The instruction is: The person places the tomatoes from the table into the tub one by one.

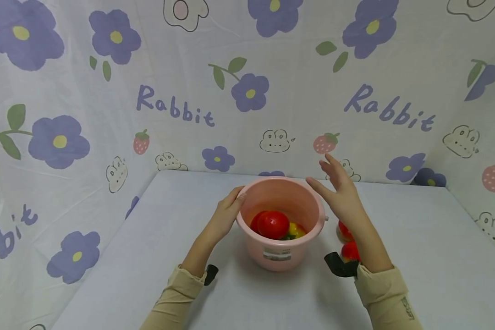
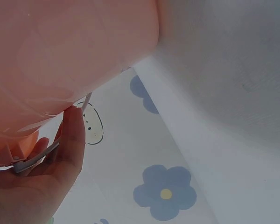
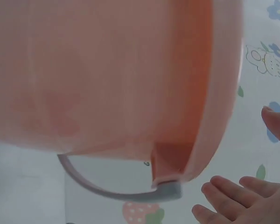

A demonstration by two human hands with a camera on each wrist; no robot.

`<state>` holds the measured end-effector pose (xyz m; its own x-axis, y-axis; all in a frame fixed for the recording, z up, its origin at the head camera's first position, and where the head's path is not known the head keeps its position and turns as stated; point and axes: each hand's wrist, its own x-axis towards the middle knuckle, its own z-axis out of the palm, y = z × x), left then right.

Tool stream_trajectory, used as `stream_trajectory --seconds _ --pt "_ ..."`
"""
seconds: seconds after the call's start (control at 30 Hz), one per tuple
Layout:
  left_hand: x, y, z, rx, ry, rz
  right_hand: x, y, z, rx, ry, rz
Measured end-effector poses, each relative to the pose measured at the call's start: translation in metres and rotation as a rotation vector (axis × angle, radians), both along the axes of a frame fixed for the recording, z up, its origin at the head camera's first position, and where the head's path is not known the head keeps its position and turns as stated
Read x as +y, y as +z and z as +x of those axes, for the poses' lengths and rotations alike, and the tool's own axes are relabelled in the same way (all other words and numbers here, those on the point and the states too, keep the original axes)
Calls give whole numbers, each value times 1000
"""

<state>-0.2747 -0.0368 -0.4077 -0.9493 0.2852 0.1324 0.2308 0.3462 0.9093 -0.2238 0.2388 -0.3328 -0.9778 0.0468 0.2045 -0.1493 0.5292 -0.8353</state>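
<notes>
A pink bucket (image 1: 273,256) with a label on its front stands on the table. Inside lie a shiny red tomato (image 1: 274,225), another red piece partly behind it, and something yellow (image 1: 298,230) with a bit of green. My left hand (image 1: 226,211) grips the bucket's left rim, thumb over the edge. In the left wrist view its fingers are by the grey handle (image 2: 39,157). Raised at the bucket's right rim, my right hand (image 1: 341,195) has its fingers spread and holds nothing. The right wrist view shows it apart from the bucket wall (image 3: 107,84).
Two red round things (image 1: 349,251) sit on the white table (image 1: 429,256) right of the bucket, partly covered by my right forearm. A cloth printed with flowers and rabbits (image 1: 247,128) hangs behind the table's back edge. Dark straps are at both wrists.
</notes>
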Motion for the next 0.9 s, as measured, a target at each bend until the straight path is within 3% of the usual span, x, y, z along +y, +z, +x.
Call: stream_trajectory --seconds 0.9 --pt "0 0 -1 0 -3 -16 45 -46 8 -97 -87 0"
